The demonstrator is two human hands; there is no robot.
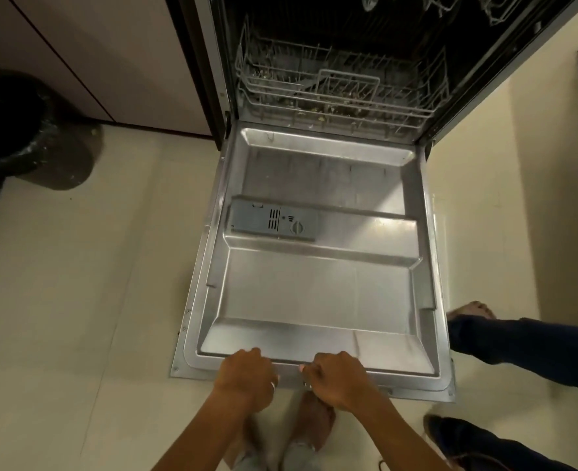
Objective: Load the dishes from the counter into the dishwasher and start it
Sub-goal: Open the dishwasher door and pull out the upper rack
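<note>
- Here, in the head view, the dishwasher [331,45] stood open straight ahead of you, set beside pale cabinet fronts [93,56] on its left.
- Its door [314,294] lay folded down flat above the floor [76,300], steel inner face upward, with the near edge just in front of you.
- Your left hand [246,375] was on that near edge, left of the middle, knuckles up and fingers curled over the rim, gripping it.
- Your right hand [338,382] held the same edge just beside the left one, fingers bent round it and the thumb tip lying on the rim; the two hands were near each other but apart.
- The grey detergent dispenser [274,222] sat on the left half of the door's inner face.
- The lower rack [331,93] was pushed inside the tub, with small pale scraps lying beneath its wires.
- Part of the upper rack [498,8] showed at the top edge; what it carried was too dark to tell.
- A bin [19,130] lined with a black bag stood on the floor, well to the left.
- Your feet [314,419] were under the door's near edge, between your forearms.
- Another person's legs [535,348] in dark jeans reached in from the right, just beside the door's right corner.
</note>
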